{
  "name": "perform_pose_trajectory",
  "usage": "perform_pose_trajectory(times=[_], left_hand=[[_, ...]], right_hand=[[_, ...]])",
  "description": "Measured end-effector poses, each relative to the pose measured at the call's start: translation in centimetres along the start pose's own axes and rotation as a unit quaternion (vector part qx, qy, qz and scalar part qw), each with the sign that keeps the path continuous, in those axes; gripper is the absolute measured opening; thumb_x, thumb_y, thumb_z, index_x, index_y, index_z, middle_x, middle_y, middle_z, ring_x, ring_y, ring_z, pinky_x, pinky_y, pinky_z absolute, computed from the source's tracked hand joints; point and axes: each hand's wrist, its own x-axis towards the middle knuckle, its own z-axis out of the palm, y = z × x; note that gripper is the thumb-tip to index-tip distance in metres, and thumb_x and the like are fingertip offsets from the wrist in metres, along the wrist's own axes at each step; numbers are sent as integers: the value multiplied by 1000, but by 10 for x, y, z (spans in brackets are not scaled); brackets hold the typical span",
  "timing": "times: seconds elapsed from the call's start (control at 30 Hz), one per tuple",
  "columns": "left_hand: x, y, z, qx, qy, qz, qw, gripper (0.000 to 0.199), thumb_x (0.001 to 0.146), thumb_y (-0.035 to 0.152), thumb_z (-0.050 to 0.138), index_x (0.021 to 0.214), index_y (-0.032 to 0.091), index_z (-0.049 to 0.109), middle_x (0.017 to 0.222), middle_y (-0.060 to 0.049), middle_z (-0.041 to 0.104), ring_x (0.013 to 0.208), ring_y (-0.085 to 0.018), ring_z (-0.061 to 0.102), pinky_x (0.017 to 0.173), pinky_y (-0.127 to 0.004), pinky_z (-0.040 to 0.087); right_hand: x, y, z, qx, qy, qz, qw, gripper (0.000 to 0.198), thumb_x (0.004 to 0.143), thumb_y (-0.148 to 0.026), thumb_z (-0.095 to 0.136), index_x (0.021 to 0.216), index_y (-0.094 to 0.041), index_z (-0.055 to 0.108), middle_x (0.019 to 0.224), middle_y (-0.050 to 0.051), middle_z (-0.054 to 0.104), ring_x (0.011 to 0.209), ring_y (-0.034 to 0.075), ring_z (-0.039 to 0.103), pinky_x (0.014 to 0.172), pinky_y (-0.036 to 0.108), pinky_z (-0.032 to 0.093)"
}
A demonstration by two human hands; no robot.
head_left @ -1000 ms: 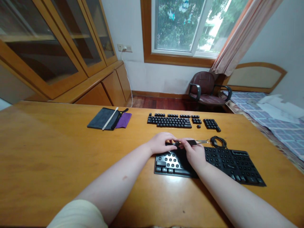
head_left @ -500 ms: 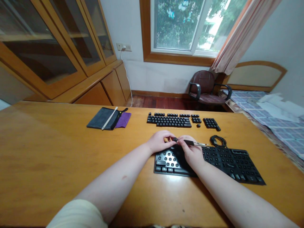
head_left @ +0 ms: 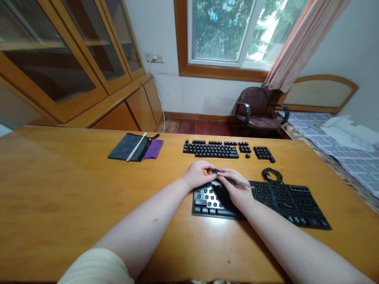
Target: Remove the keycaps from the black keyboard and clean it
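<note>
A black keyboard [head_left: 296, 205] lies flat in front of me, most of its keycaps off and small stems showing. A few caps, such as a wide one [head_left: 200, 202], are still on its lower left. Over its upper left edge, my left hand [head_left: 199, 174] pinches a small black keycap [head_left: 216, 170]. My right hand [head_left: 238, 188] meets it there, closed on a slim tool [head_left: 241, 183] that points right across the hand. The tool's exact kind is unclear. My right fingertips are close to the keycap; whether they touch it I cannot tell.
Removed keycaps [head_left: 214, 150] lie in keyboard order behind my hands, with number-pad caps [head_left: 264, 153] to their right. A coiled cable [head_left: 272, 175] rests behind the keyboard. At left are a grey pouch [head_left: 122, 146], a pale stick [head_left: 136, 147] and a purple cloth [head_left: 154, 150].
The slim tool has turned in my right hand, and its silver end and dark handle show less. The keycap and my right fingertips have shifted slightly left.
</note>
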Motion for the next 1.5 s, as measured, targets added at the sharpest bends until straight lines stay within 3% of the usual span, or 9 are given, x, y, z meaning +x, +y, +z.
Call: perform_pose_trajectory(times=[0.2,0.33,0.5,0.83,0.93,1.0,1.13,1.3,1.5], left_hand=[[2,-4,1,-79,-35,-6,996,24,75,32,66,91,15,71,84,-6,70,76,-15,63,74,-27,50],[5,-5,1,-170,-23,-53,984,23,79,33,61,89,15,72,90,-8,71,85,-18,64,80,-30,50],[7,-7,0,-244,-20,-109,963,28,72,36,69,88,13,72,92,-9,72,87,-20,65,83,-33,50],[6,-10,3,-225,-24,-133,965,27,72,30,69,93,13,69,89,-8,71,81,-17,65,79,-32,51],[9,-13,-9,-147,30,-132,980,25,76,27,64,97,14,66,91,-7,70,82,-16,64,78,-29,51],[10,-18,-20,-23,64,-147,987,21,77,24,60,95,14,65,86,-6,68,78,-15,63,75,-28,51],[9,-35,-39,203,34,-190,960,16,79,24,57,90,17,65,81,-6,68,73,-17,62,71,-28,48],[6,-48,-40,297,17,-228,927,18,81,26,54,94,19,64,86,-7,68,80,-21,63,74,-30,48],[7,-49,-40,330,29,-185,925,20,83,25,52,94,20,68,98,-9,66,92,-24,61,82,-32,47]], right_hand=[[-1,1,-2,-24,16,-12,1000,16,84,-24,59,96,-26,70,101,5,69,96,19,64,90,38,51],[-2,2,-3,-41,7,-28,999,20,85,-23,59,101,-26,69,107,5,68,101,19,63,93,37,50],[-3,1,-2,-45,-12,-41,998,21,84,-22,59,103,-26,69,114,5,66,104,19,63,94,36,50],[-1,3,-1,-65,-43,-46,996,22,84,-24,59,104,-27,69,117,6,65,104,20,62,93,40,51],[-2,3,-2,-63,-27,-46,997,22,84,-24,59,103,-27,69,115,6,66,105,21,62,94,42,49],[-2,3,-3,-51,-19,-48,997,22,84,-23,59,103,-27,69,113,7,67,105,21,62,94,42,49],[-3,2,-4,-30,-14,-59,998,24,83,-19,60,104,-27,68,110,6,68,104,21,62,93,41,49],[-2,-1,-5,-28,-14,-68,997,23,83,-18,60,103,-26,68,106,6,69,101,20,63,91,40,50],[-1,-3,-5,-38,-12,-64,997,20,84,-22,59,101,-27,69,104,6,70,97,21,64,89,42,50]])
